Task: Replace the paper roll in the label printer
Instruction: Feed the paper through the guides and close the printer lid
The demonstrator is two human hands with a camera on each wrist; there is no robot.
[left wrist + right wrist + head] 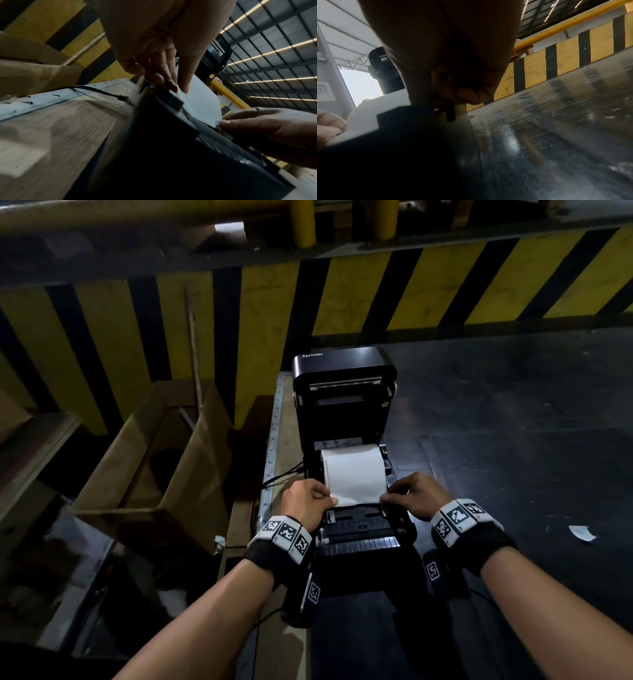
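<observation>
A black label printer [346,405] stands on the table with its lid [342,368] raised upright. A white paper roll [352,463] sits in its bay, and a sheet of paper [200,102] is drawn toward me over the feed slot. My left hand [330,498] pinches the sheet's left corner between thumb and fingers. My right hand [387,496] pinches the right corner. In the left wrist view both hands hold the sheet above the black printer body [171,148]. The right wrist view shows the paper [368,121] beside my dark palm; the fingertips there are hidden.
An open cardboard box [161,467] stands left of the table. A black cable [96,90] runs into the printer's left side. A white paper scrap [582,533] lies on the dark table top [513,440] at right. A yellow-and-black striped barrier [239,320] runs behind.
</observation>
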